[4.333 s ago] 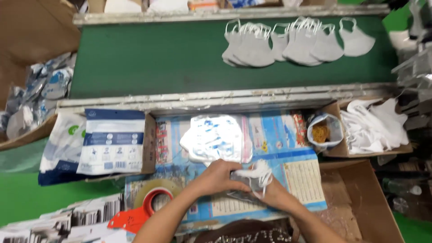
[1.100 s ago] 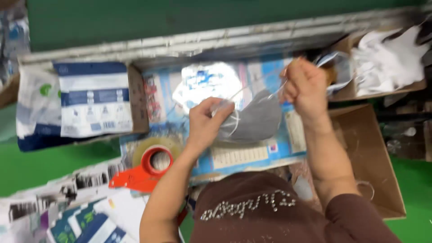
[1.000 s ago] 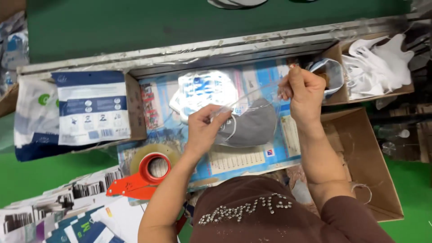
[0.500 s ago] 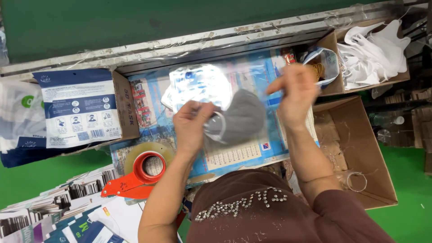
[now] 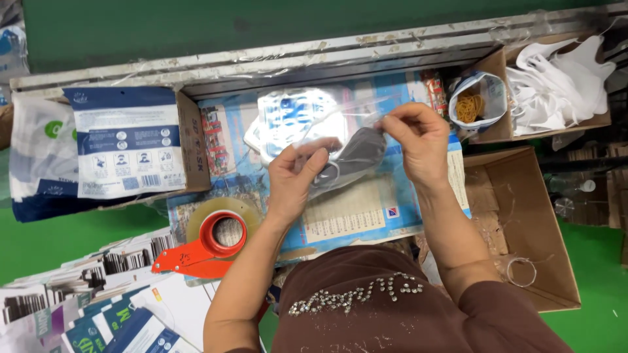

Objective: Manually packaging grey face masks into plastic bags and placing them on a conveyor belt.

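A grey face mask (image 5: 356, 153) is held up between both hands inside a clear plastic bag (image 5: 340, 121). My left hand (image 5: 294, 176) pinches the bag's left side. My right hand (image 5: 418, 140) grips its right edge near the mask's end. They hover over a stack of shiny clear bags (image 5: 291, 117) lying on a blue printed sheet (image 5: 366, 209).
A red tape dispenser (image 5: 209, 245) lies at the left. Blue and white packs fill a cardboard box (image 5: 131, 147). A small bag of rubber bands (image 5: 471, 104) and a box of white masks (image 5: 556, 82) stand at the right. An open brown box (image 5: 530, 222) sits below them. Printed labels (image 5: 78, 294) pile at the lower left.
The hands came closer together and lower, and the grey mask has gone into the clear bag. The view has shifted slightly.
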